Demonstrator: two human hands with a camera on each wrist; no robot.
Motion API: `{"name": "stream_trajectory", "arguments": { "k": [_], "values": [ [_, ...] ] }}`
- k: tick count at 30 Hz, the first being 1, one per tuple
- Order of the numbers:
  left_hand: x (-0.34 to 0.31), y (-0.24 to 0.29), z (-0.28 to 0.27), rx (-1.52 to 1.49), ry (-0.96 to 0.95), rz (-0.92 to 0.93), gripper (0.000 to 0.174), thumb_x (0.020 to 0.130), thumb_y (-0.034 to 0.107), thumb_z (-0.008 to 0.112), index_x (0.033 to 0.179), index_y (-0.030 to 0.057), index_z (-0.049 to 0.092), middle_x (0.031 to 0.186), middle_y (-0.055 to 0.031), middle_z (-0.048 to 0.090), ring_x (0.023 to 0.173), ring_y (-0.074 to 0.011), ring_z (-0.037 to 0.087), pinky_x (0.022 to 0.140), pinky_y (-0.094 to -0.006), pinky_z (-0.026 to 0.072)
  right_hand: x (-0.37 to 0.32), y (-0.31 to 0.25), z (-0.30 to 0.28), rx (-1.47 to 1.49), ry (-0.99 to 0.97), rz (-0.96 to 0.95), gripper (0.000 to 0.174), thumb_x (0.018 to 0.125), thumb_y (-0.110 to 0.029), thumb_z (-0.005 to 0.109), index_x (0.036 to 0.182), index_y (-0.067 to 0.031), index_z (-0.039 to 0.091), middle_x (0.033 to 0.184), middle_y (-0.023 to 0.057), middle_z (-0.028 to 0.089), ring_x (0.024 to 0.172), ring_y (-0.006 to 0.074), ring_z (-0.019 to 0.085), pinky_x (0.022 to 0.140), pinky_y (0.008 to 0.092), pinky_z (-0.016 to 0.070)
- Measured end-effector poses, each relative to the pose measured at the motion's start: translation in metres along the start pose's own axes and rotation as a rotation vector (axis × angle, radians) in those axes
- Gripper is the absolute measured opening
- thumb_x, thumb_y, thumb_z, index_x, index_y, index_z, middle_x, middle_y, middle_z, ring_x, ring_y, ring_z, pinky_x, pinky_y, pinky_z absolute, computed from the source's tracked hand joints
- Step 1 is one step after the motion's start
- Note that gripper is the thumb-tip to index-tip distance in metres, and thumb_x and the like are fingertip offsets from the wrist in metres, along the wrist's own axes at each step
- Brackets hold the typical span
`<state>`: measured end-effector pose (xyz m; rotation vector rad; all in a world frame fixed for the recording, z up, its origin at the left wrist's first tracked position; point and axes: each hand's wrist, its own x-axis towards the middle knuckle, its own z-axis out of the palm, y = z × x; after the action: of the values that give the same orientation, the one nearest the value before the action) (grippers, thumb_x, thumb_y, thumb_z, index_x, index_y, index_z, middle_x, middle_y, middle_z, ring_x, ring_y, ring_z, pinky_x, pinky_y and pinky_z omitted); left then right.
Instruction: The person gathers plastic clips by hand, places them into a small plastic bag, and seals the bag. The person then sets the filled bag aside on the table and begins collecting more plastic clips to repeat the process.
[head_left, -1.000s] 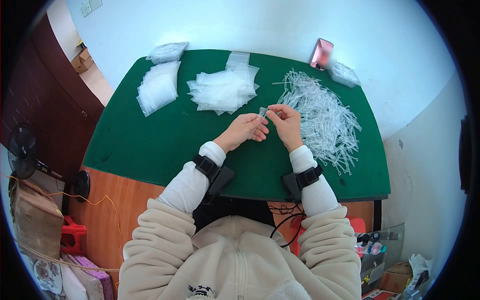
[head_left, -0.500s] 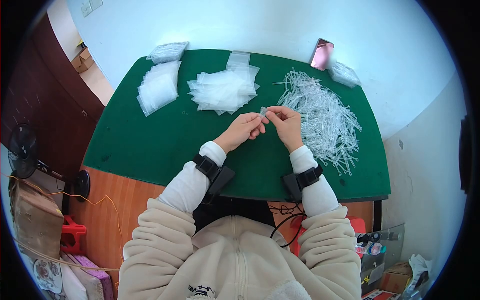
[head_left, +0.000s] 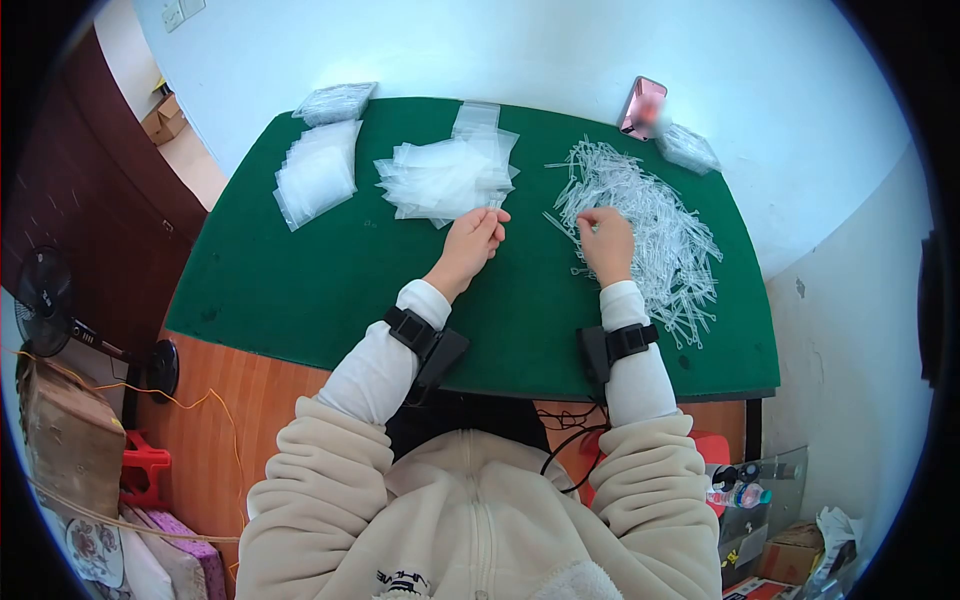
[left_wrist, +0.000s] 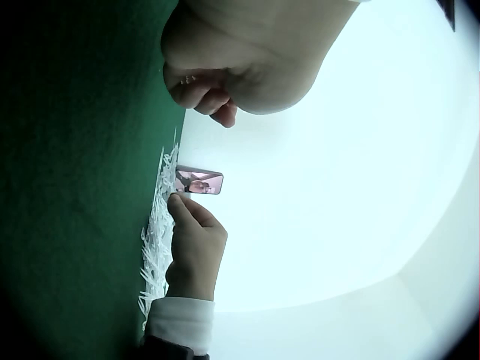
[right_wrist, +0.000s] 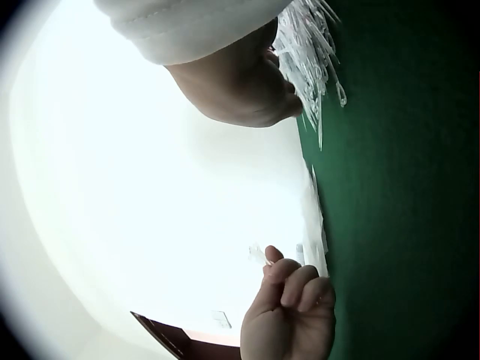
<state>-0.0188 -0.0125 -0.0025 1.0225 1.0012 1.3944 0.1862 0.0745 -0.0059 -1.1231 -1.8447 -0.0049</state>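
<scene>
My left hand (head_left: 468, 250) is at the front edge of the middle stack of clear bags (head_left: 440, 180), with its fingers curled. In the right wrist view, the left hand (right_wrist: 289, 315) pinches a small clear plastic piece (right_wrist: 257, 253) between thumb and fingertips; glints show in its curled fingers in the left wrist view. Over the left edge of the heap of clear plastic strips (head_left: 650, 240) is my right hand (head_left: 607, 245), fingers bent and thumb near the index finger. Whether it holds a strip cannot be made out. One loose strip (head_left: 558, 226) lies left of its fingertips.
A fanned stack of clear bags (head_left: 318, 175) lies at the left of the green table (head_left: 300, 280), below a filled bag (head_left: 337, 104). At the back right a phone (head_left: 642, 108) leans on the wall beside another filled bag (head_left: 688, 148).
The hands, together before, have parted. My right hand has moved right to the strip heap, and my left hand has moved slightly left and up with the clear piece.
</scene>
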Motion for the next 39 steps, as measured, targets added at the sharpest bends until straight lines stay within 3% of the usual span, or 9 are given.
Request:
{"name": "stream_trajectory", "arguments": {
  "k": [3,11,16,20,23,28,32,35,39],
  "values": [
    [0.000,-0.002,-0.001,0.010,0.051,0.021,0.020,0.095,0.017,0.038,0.097,0.0029,0.053,0.069,0.0035,0.045,0.055,-0.0029,0.034,0.049,-0.0168,0.0283,-0.003,-0.006,-0.005,-0.221,-0.277,0.091,0.009,0.069,-0.020,0.066,0.069,-0.0115,0.067,0.069,0.0099,0.061,0.073,0.0317,0.058,0.065,0.0408,0.0463],
    [0.004,-0.004,-0.007,0.031,0.158,0.128,0.022,0.095,0.019,0.038,0.095,0.0039,0.055,0.070,0.0026,0.049,0.058,-0.0042,0.040,0.051,-0.0189,0.0337,-0.003,-0.014,-0.014,-0.395,-0.417,0.137,0.006,0.067,-0.018,0.064,0.068,-0.0129,0.067,0.072,0.0082,0.064,0.069,0.0289,0.061,0.063,0.0392,0.0482],
    [0.003,-0.002,-0.006,0.030,0.154,0.130,0.022,0.094,0.018,0.037,0.095,0.0039,0.055,0.070,0.0024,0.049,0.059,-0.0042,0.040,0.051,-0.0189,0.0334,-0.005,-0.006,-0.004,-0.394,-0.358,0.078,0.007,0.068,-0.016,0.062,0.064,-0.0113,0.064,0.069,0.0085,0.062,0.070,0.0300,0.059,0.063,0.0432,0.0452],
    [0.006,-0.007,-0.011,0.115,0.114,0.117,0.023,0.094,0.018,0.037,0.096,0.0030,0.055,0.071,0.0009,0.052,0.058,-0.0049,0.040,0.051,-0.0197,0.0337,-0.002,-0.015,-0.003,-0.185,-0.258,-0.058,0.009,0.073,-0.015,0.062,0.070,-0.0072,0.060,0.067,0.0094,0.060,0.068,0.0281,0.058,0.063,0.0401,0.0446],
    [0.010,-0.009,-0.018,0.298,0.210,0.265,0.023,0.095,0.019,0.039,0.101,0.0027,0.054,0.072,0.0004,0.053,0.057,-0.0046,0.041,0.052,-0.0186,0.0339,-0.002,-0.031,-0.005,0.453,-0.503,0.029,0.005,0.081,-0.006,0.056,0.078,-0.0016,0.054,0.070,0.0070,0.056,0.064,0.0176,0.055,0.059,0.0290,0.0443],
    [0.005,0.002,-0.020,0.310,0.286,0.163,0.024,0.095,0.020,0.038,0.102,0.0029,0.054,0.075,-0.0016,0.056,0.058,-0.0067,0.049,0.054,-0.0198,0.0390,-0.005,-0.048,-0.006,0.511,-0.418,-0.198,0.003,0.083,0.000,0.051,0.080,0.0002,0.052,0.073,0.0049,0.053,0.065,0.0121,0.052,0.058,0.0233,0.0419],
    [-0.001,0.004,-0.006,0.204,0.139,0.010,0.026,0.095,0.022,0.038,0.103,0.0029,0.053,0.077,-0.0028,0.057,0.060,-0.0082,0.054,0.056,-0.0208,0.0431,-0.008,-0.051,-0.002,0.646,-0.549,-0.161,0.004,0.080,0.000,0.055,0.083,-0.0004,0.056,0.075,0.0086,0.051,0.065,0.0214,0.051,0.059,0.0298,0.0413],
    [-0.004,0.002,0.002,0.213,-0.078,-0.121,0.026,0.095,0.023,0.037,0.103,0.0032,0.053,0.078,-0.0027,0.057,0.062,-0.0087,0.055,0.056,-0.0217,0.0448,-0.009,-0.049,0.000,0.614,-0.493,-0.149,0.007,0.081,-0.001,0.057,0.088,0.0000,0.058,0.078,0.0045,0.055,0.066,0.0113,0.056,0.059,0.0225,0.0440],
    [-0.004,0.001,0.003,0.207,-0.187,-0.127,0.026,0.095,0.023,0.038,0.102,0.0034,0.053,0.078,-0.0028,0.057,0.061,-0.0088,0.054,0.056,-0.0220,0.0446,-0.011,-0.048,0.004,0.724,-0.361,0.024,0.013,0.079,-0.002,0.061,0.092,-0.0008,0.061,0.078,0.0043,0.059,0.068,0.0106,0.058,0.062,0.0222,0.0461]
  ]
}}
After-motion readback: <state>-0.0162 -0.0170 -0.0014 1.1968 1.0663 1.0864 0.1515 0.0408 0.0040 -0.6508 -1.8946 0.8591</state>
